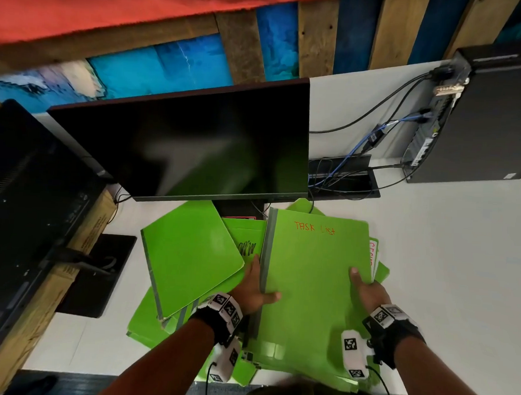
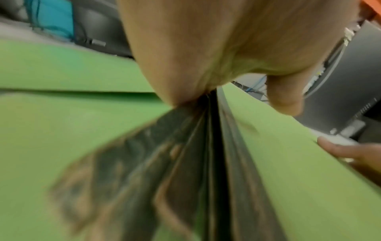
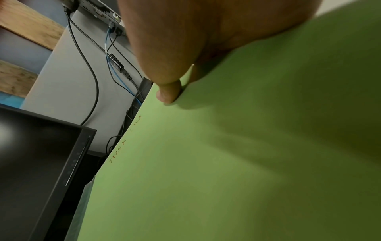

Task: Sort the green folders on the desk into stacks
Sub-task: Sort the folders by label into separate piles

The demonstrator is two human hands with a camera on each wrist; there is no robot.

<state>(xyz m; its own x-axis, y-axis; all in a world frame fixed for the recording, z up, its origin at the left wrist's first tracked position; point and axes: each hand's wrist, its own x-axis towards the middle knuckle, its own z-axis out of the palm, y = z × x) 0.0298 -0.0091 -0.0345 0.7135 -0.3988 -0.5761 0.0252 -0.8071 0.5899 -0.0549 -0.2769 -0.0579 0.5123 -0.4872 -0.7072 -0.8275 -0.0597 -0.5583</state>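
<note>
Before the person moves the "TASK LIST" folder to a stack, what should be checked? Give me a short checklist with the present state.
1. Left hand grips the grey spine edge of the TASK LIST folder: ok.
2. Right hand holds the opposite edge, thumb on top: ok.
3. Label readable: ok.
4. Folder free of the pile of folders beneath: cannot tell.
5. Bare white desk to the right for a stack: ok.
6. Monitor close behind: not ok.

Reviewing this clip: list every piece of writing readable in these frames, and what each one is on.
"TASK LIST", red handwriting on the top green folder that both hands hold.
Red letters on a white label at that folder's right edge: partly hidden, unreadable.
Black scribble on the green folder behind: illegible.
Print on the brown cardboard box: too small.
Square black-and-white markers on the wristbands: codes, not text.
</note>
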